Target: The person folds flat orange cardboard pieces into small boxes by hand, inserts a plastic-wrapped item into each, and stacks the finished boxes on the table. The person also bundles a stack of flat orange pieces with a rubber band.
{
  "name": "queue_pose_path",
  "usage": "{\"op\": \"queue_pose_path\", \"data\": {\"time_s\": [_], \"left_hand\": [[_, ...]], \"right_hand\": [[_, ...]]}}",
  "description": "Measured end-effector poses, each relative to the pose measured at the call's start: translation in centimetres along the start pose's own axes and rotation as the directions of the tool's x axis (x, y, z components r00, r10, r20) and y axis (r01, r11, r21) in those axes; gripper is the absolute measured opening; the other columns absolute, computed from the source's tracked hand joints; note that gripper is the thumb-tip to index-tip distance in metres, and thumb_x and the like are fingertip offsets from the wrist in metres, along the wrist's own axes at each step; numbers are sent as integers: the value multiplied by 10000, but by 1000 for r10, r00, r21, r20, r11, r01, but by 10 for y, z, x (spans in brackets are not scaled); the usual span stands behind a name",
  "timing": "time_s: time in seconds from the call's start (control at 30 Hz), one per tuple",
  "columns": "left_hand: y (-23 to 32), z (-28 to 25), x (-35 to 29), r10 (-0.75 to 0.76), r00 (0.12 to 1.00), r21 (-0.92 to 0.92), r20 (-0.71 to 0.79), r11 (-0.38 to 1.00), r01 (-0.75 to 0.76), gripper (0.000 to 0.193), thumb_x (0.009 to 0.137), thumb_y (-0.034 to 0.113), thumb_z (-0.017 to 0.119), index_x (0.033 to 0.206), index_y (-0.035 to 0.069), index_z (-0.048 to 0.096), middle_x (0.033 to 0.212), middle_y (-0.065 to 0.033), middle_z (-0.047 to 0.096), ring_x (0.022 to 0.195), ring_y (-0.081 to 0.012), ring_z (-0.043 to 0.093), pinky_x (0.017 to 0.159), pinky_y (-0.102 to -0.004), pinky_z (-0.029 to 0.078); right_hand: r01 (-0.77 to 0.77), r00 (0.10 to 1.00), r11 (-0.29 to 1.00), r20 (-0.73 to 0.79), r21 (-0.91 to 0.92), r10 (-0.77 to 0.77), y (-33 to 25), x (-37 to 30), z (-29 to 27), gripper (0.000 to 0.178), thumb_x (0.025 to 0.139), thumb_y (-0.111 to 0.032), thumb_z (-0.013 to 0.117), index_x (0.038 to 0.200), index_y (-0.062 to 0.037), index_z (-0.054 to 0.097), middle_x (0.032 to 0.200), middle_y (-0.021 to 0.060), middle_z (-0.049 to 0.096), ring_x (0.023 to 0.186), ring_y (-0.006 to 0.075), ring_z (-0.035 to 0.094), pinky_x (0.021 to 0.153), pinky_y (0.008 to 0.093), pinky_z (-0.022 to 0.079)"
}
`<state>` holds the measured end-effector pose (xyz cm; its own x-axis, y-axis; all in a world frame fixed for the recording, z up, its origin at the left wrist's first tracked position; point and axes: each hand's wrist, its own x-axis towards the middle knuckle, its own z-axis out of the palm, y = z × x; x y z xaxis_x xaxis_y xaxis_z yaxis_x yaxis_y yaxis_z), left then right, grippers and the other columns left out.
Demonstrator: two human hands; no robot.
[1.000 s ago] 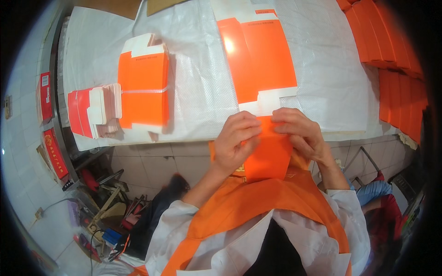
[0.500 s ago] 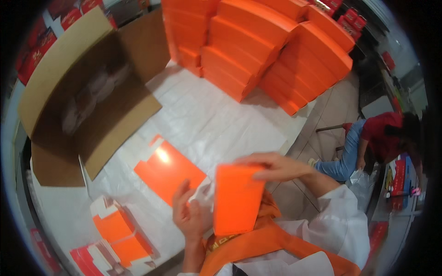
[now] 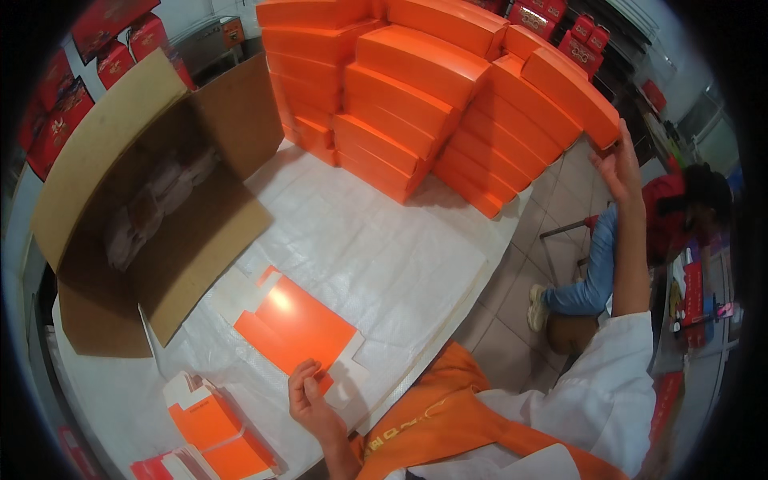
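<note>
At the far right, my right arm reaches out and my right hand (image 3: 621, 166) closes on the near end of a folded orange box (image 3: 570, 90). This box lies on top of the right-hand stack of orange boxes (image 3: 512, 132). My left hand (image 3: 314, 404) is low over the table's near edge with its fingers curled in. Its fingertips are at the near corner of a flat orange carton blank (image 3: 296, 320) with white flaps; whether they touch it, or hold anything, is hidden.
A large open brown cardboard box (image 3: 212, 240) stands at the left with clear plastic inside. More flat orange-and-white carton blanks (image 3: 212, 420) lie at the near left. Several orange stacks (image 3: 400, 104) line the far side. Past the table's right edge a person (image 3: 592, 264) sits.
My right hand has carried the orange box from in front of me up to the far right stack. My left hand has dropped slightly nearer, its fingers more curled.
</note>
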<state>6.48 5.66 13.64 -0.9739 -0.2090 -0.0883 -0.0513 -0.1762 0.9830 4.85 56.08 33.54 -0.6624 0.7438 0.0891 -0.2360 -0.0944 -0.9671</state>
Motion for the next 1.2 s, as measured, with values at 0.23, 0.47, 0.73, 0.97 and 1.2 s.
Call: {"op": "queue_pose_path", "data": {"time_s": [0.23, 0.47, 0.73, 0.97, 1.2], "left_hand": [[1, -4, -2, 17, 995, 110, -93, 994, -6, 194, 888, 78, 432, 916, -52, 573, 1033, -131, 568, 914, -190, 547, 786, -310, 464], [-7, -19, -4, 10, 989, 168, -145, 986, 14, 189, 902, 110, 442, 928, -19, 577, 1049, -109, 568, 947, -175, 536, 801, -307, 442], [-11, -15, -1, -2, 992, 213, -130, 977, 29, 180, 902, 102, 447, 945, -15, 576, 1029, -96, 565, 949, -165, 528, 812, -292, 433], [-32, -45, -1, 50, 965, 273, -257, 962, 23, 204, 875, 92, 511, 1024, -41, 551, 1108, -134, 533, 1047, -233, 495, 915, -337, 387], [-52, -55, 33, 276, 958, 793, -70, 599, -115, 546, 838, 175, 551, 1275, -63, 326, 1320, -255, 326, 1235, -393, 293, 1041, -475, 175]], "right_hand": [[371, 909, 768, 36, -521, -415, 53, 18, 48, 711, 880, -560, 381, 1387, -88, 221, 1400, 126, 270, 1292, 266, 255, 1048, 414, 199], [549, 500, 192, 135, -813, -856, 73, 33, 63, 660, 873, -342, 510, 1387, -51, 215, 1401, 192, 268, 1319, 298, 218, 1067, 374, 173], [255, 341, -705, 743, -662, -575, 17, 39, 106, 435, 860, -345, 542, 1265, -208, 460, 1295, 46, 448, 1228, 225, 365, 996, 388, 284], [736, 118, -481, 790, -477, -602, 61, -1, 157, 392, 874, -189, 551, 1241, -79, 471, 1185, 87, 539, 1113, 232, 497, 967, 367, 367], [796, 59, 597, 994, -102, 92, 236, -228, 204, 634, 786, -139, 581, 1324, 29, 290, 1351, 217, 318, 1262, 373, 286, 1058, 455, 204]]}}
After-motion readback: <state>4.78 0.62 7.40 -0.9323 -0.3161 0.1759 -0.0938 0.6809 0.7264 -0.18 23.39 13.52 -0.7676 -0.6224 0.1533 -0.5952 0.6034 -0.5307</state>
